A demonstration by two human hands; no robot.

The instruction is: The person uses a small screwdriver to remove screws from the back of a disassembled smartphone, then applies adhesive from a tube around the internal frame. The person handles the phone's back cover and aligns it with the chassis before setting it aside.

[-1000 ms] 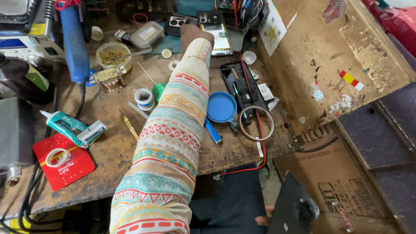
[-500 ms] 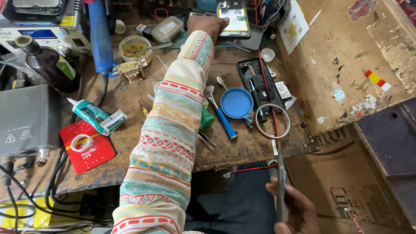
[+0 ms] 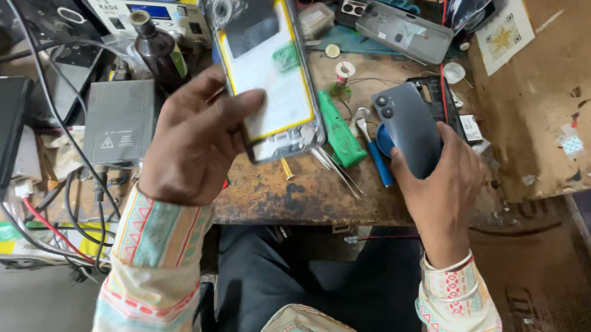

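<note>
My left hand (image 3: 193, 141) grips an opened phone body (image 3: 270, 72) with a white and yellow inside, raised over the workbench and tilted toward me. Its thumb lies across the phone's left edge. My right hand (image 3: 441, 182) holds a dark grey phone back cover (image 3: 407, 128) with two camera holes, just above the bench's near edge. Between the two lie a green-handled tool (image 3: 340, 131), a blue-handled tool (image 3: 377, 161) and thin metal tweezers (image 3: 335, 168).
A cluttered, stained wooden bench (image 3: 288, 189) carries a brown bottle (image 3: 156, 50), a grey box (image 3: 119, 120), a soldering station (image 3: 153, 14), cables (image 3: 75, 183), a clear phone case (image 3: 404, 32) and a solder spool (image 3: 343, 72). A cardboard panel (image 3: 551, 97) stands at the right. My dark-trousered lap sits below the bench edge.
My left arm drew back from the far side of the bench, bringing the opened phone up close. My right hand rose from below the bench edge with the back cover.
</note>
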